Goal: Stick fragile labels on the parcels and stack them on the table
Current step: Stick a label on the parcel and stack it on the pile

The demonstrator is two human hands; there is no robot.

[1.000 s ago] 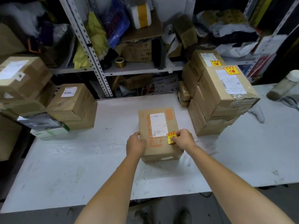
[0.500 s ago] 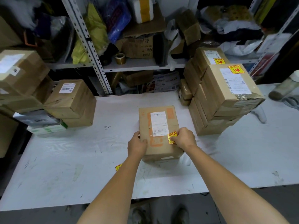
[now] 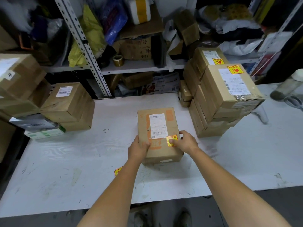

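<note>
The parcel (image 3: pixel 158 133) lies flat in the middle of the table (image 3: pixel 65 161), long side running away from the person, white shipping slip facing up. Both hands are on its near end.

The left hand (image 3: pixel 138 148) grips the near left edge. Its thumb lies on the top face and the rest of the hand wraps down the side, where the fingers are hidden.

The right hand (image 3: pixel 186 142) sits at the near right edge. Its thumb presses flat on the yellow label (image 3: pixel 172 140), which is stuck on the top face just below the right corner of the slip. Its fingers (image 3: pixel 182 133) are bent, close together, and hook over the parcel's right edge.

A second yellow label (image 3: pixel 118 171) lies on the table just beside the left forearm, partly hidden by it.

To the right of the parcel, near but apart from it, stands a stack (image 3: pixel 229 99) of boxes; the two top ones carry yellow labels on their upper faces. At the table's left end sits another pile (image 3: pixel 68 104) of boxes with white slips, and no yellow label shows on them. A bottle (image 3: pixel 288 86) with a white cap lies at the far right. A metal shelf (image 3: pixel 131 66) packed with bags and cartons rises behind the table.
</note>
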